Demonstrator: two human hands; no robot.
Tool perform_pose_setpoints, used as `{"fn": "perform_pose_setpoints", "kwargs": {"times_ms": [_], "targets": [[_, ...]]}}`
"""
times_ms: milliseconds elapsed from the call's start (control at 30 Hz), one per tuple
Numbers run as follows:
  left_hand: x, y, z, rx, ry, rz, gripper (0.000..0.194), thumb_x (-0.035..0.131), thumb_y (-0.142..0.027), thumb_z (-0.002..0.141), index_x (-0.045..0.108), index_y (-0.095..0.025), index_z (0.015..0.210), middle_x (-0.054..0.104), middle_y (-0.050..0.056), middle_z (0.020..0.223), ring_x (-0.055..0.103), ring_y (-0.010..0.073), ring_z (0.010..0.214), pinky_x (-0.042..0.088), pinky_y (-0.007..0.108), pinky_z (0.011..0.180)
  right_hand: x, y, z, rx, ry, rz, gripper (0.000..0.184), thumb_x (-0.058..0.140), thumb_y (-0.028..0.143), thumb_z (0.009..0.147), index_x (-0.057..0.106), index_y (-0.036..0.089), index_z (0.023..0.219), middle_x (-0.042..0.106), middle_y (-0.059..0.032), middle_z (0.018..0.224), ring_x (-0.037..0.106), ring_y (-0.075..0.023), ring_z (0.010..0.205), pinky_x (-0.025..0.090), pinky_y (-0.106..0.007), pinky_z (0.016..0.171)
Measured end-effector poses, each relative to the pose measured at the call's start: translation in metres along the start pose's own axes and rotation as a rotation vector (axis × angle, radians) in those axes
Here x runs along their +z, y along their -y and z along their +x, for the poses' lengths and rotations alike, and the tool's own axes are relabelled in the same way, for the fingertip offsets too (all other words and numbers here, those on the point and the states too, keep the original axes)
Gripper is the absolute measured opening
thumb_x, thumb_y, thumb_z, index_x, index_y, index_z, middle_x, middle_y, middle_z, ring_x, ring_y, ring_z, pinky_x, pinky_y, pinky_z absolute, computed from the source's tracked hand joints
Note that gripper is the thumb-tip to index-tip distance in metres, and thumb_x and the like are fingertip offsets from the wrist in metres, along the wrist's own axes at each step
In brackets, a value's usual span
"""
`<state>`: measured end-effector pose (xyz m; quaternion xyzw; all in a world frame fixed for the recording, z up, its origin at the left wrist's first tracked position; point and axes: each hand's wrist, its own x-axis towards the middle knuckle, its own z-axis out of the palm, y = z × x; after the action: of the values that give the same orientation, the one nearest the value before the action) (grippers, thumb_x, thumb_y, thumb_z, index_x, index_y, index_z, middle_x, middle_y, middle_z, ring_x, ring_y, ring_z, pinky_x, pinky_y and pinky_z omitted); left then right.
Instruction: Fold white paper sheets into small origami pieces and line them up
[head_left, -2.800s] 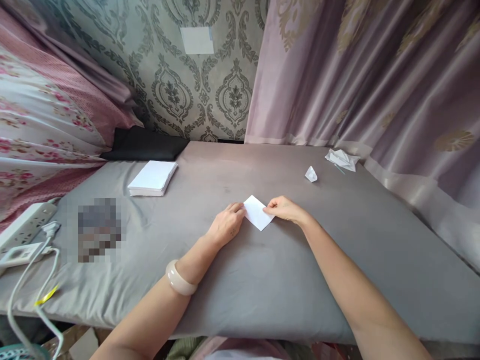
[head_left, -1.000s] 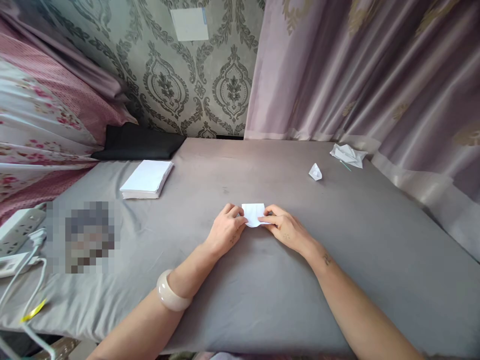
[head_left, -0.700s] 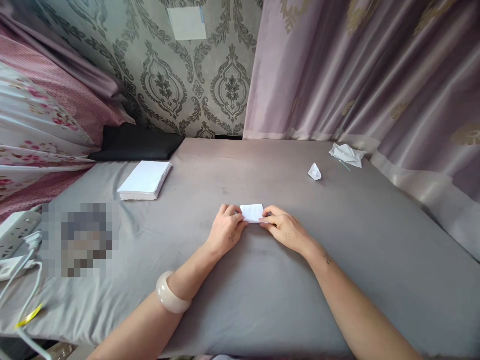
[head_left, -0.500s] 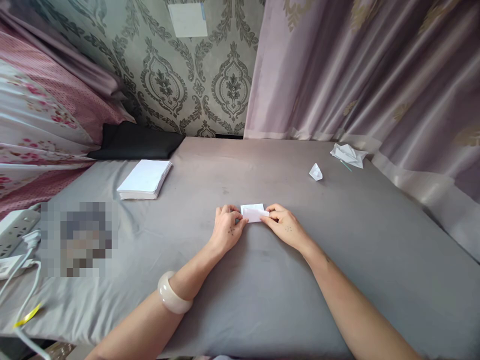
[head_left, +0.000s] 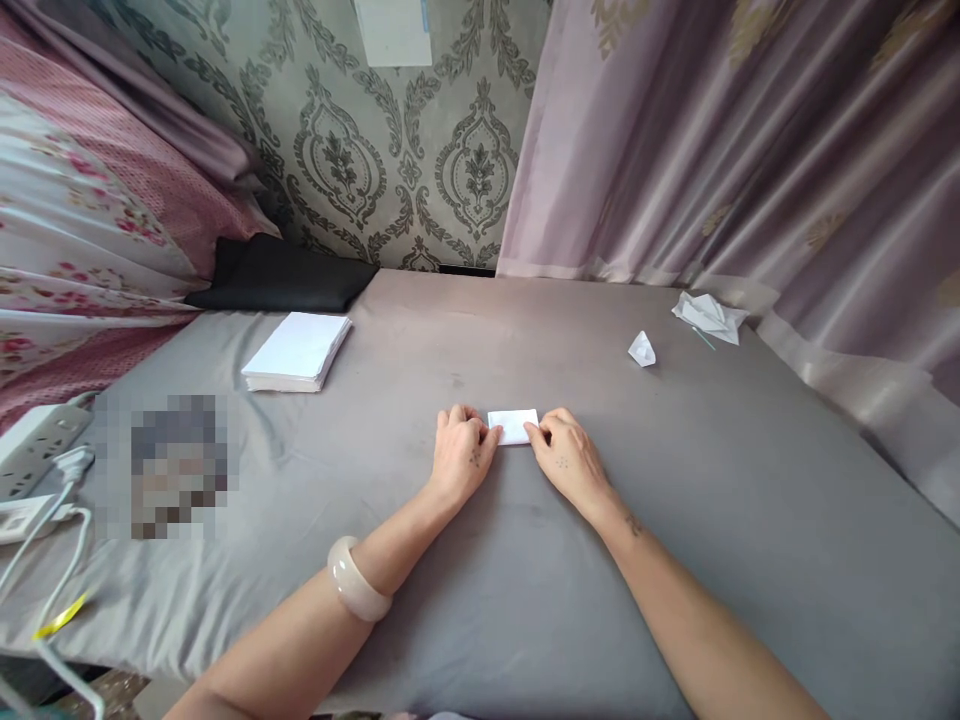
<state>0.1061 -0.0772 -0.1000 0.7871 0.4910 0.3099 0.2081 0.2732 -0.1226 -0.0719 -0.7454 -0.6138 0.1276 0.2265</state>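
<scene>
A small white sheet of paper (head_left: 514, 427), folded into a narrow rectangle, lies on the grey cloth in the middle of the head view. My left hand (head_left: 463, 452) grips its left end, thumb on top and fingers curled. At the right end, my right hand (head_left: 568, 458) pinches the paper the same way. Both thumbs rest near the paper's lower corners, and the fingertips behind it are partly hidden. A pale bangle (head_left: 358, 580) sits on my left forearm.
To the left are a stack of white paper (head_left: 298, 350), a folded black cloth (head_left: 281, 277) and a white power strip (head_left: 41, 450) with cables. A small folded paper piece (head_left: 642, 349) and a crumpled white heap (head_left: 710, 317) lie at the right, near the curtain (head_left: 637, 150).
The paper was a square turned cornerwise; its near edge has been folded up, leaving a narrow rectangle. My right hand has come to its right end, and both thumbs now press it.
</scene>
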Motion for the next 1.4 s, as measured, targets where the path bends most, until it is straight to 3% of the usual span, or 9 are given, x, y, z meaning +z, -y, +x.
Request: {"fn": "perform_pose_setpoints", "kwargs": {"times_ms": [833, 1400], "targets": [[-0.005, -0.013, 0.005, -0.164, 0.077, 0.043, 0.033, 0.053, -0.031, 0.087, 0.057, -0.016, 0.058, 0.054, 0.01, 0.09, 0.043, 0.0241, 0.09, 0.045, 0.038, 0.08, -0.003, 0.011, 0.002, 0.078, 0.066, -0.255, 0.033, 0.043, 0.039, 0.095, 0.058, 0.018, 0.076, 0.059, -0.007, 0.095, 0.057, -0.0145, 0.07, 0.031, -0.029, 0.058], [-0.004, -0.011, 0.006, -0.101, 0.097, 0.136, 0.031, 0.052, -0.032, 0.089, 0.057, -0.016, 0.063, 0.055, 0.01, 0.092, 0.044, 0.0237, 0.088, 0.043, 0.036, 0.08, -0.004, 0.014, 0.002, 0.084, 0.085, -0.314, 0.031, 0.043, 0.039, 0.096, 0.06, 0.017, 0.082, 0.06, -0.0077, 0.098, 0.059, -0.0151, 0.072, 0.032, -0.028, 0.059]]}}
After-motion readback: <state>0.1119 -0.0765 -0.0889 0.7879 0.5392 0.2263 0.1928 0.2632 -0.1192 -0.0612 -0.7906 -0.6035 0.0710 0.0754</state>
